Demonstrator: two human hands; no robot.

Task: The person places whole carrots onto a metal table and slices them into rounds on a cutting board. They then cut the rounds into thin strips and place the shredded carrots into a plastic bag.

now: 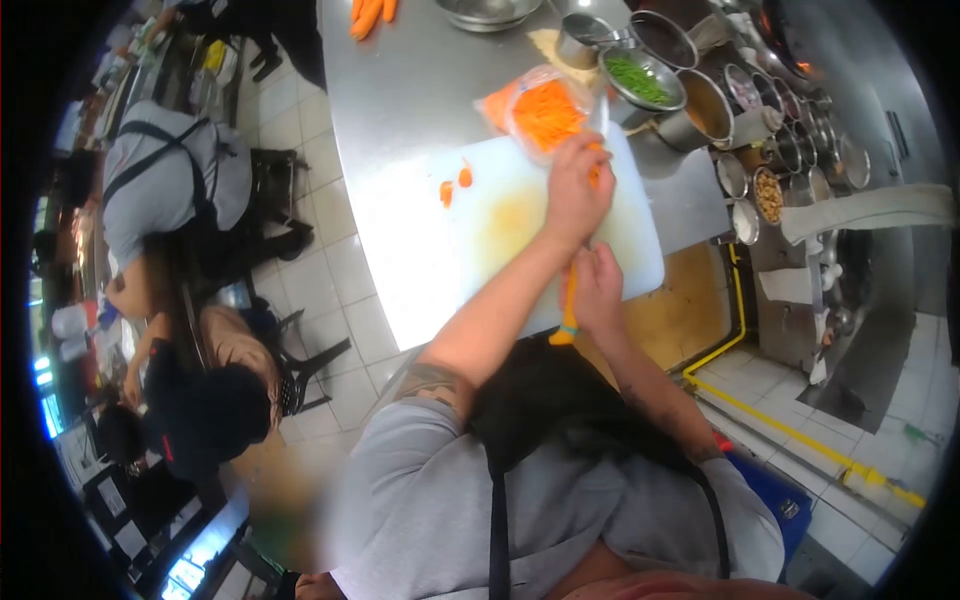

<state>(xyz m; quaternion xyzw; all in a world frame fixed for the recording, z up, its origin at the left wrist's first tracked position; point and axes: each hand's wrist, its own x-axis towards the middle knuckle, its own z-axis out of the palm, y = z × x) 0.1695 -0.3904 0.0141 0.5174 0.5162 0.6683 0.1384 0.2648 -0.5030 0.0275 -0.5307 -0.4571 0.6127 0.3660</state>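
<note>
My left hand point(580, 190) is closed around a carrot point(596, 172), mostly hidden by the fingers, above the far side of a white cutting board point(440, 260). Nearer my body, my right hand point(597, 288) is wrapped round a tool with an orange and yellow handle point(567, 315); its working end is hidden between the hands. Two small carrot pieces point(455, 183) lie on the left of the board. Just beyond my left hand sits a clear plastic bag of cut carrot strips point(548, 112).
Whole carrots point(368, 16) and a metal bowl point(488, 12) stand farther back on the steel table point(400, 110). A bowl of chopped greens point(640, 80) and several pots point(703, 105) crowd the right. Co-workers point(180, 170) are at the left. A yellow pipe point(790, 430) runs low on the right.
</note>
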